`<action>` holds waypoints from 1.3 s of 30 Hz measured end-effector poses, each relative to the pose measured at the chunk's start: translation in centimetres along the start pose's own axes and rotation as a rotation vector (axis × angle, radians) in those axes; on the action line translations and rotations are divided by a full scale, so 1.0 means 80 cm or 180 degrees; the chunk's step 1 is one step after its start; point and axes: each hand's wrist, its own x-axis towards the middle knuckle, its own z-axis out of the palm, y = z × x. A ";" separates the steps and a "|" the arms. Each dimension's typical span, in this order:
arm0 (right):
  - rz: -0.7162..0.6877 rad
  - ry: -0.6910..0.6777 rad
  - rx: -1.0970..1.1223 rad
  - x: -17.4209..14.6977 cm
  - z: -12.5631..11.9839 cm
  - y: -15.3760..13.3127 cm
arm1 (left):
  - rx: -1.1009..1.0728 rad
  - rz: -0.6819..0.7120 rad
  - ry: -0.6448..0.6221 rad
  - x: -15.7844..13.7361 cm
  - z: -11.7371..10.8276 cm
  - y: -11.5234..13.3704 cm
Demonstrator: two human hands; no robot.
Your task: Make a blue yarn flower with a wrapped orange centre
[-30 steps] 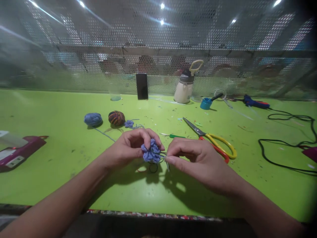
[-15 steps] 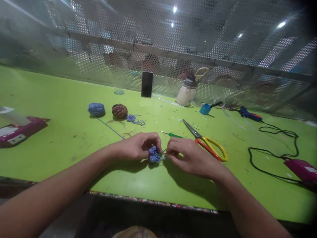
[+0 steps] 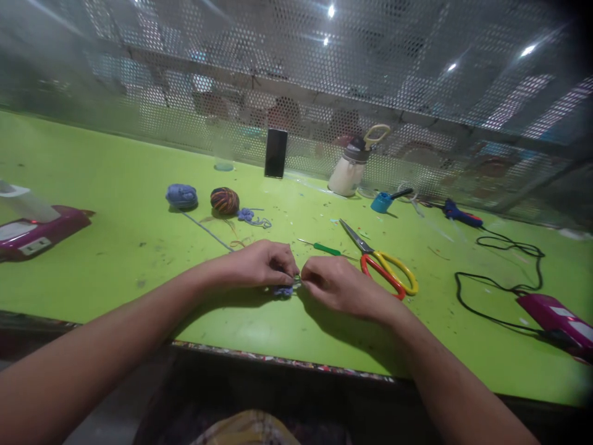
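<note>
Pinched between the fingers of my left hand (image 3: pixel 262 266) is a small blue-purple crochet piece (image 3: pixel 283 290), just above the green table (image 3: pixel 259 334). The fingers cover most of it. My right hand (image 3: pixel 338 287) is closed in a pinch right beside it, on a thin strand at the piece's right edge; its exact kind is hard to make out. Both sets of fingertips nearly meet. Beyond them lies a crochet hook (image 3: pixel 327 249) with a green handle. A blue yarn ball (image 3: pixel 182 196) sits at the back left, its strand running toward my left hand.
Scissors (image 3: pixel 382 266) with red and yellow handles lie right of my right hand. Behind are a multicoloured yarn ball (image 3: pixel 225 201), a small crocheted flower (image 3: pixel 246 214), a phone (image 3: pixel 276 153), a bottle (image 3: pixel 347 172) and a blue pot (image 3: pixel 382 202). A corded glue gun (image 3: pixel 461 213) lies right.
My left fingers have folded over the crochet piece, which now shows less and sits lower. My right fingertips have come closer to my left. The view has shifted slightly.
</note>
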 end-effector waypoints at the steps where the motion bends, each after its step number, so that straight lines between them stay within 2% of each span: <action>1: -0.0013 -0.0018 0.0019 0.000 0.000 0.000 | -0.0061 -0.0032 0.0026 0.000 -0.001 -0.001; 4: -0.0057 -0.0075 0.0024 -0.001 0.002 0.000 | -0.0259 -0.0173 0.0180 -0.001 -0.006 0.000; 7: -0.0094 -0.0100 -0.0010 -0.002 0.003 -0.001 | -0.0095 -0.0229 0.0321 0.001 -0.010 0.001; 12: -0.0265 -0.0003 0.0032 -0.003 0.004 -0.003 | 0.0548 0.0260 0.0640 0.006 -0.004 0.001; 15: -0.0319 0.0155 0.0057 -0.002 0.002 -0.007 | 0.0498 0.0342 0.0792 0.005 0.000 0.001; 20: -0.0356 0.0466 -0.0097 -0.001 0.007 -0.012 | -0.0230 -0.0896 0.0403 0.004 0.001 0.003; 25: -0.0408 0.0618 -0.0386 0.003 0.020 -0.003 | -0.0128 -0.1462 0.0100 0.004 0.000 0.009; 31: -0.0647 0.0662 -0.0856 0.002 0.022 0.005 | -0.0257 -0.1373 -0.0283 0.003 -0.005 0.019; 36: -0.0778 0.0874 -0.0999 -0.001 0.018 -0.002 | -0.0505 -0.1718 -0.0381 0.003 -0.007 0.028; 39: -0.0843 0.0888 -0.1142 -0.001 0.018 -0.006 | -0.0270 -0.1459 -0.0584 0.003 -0.008 0.030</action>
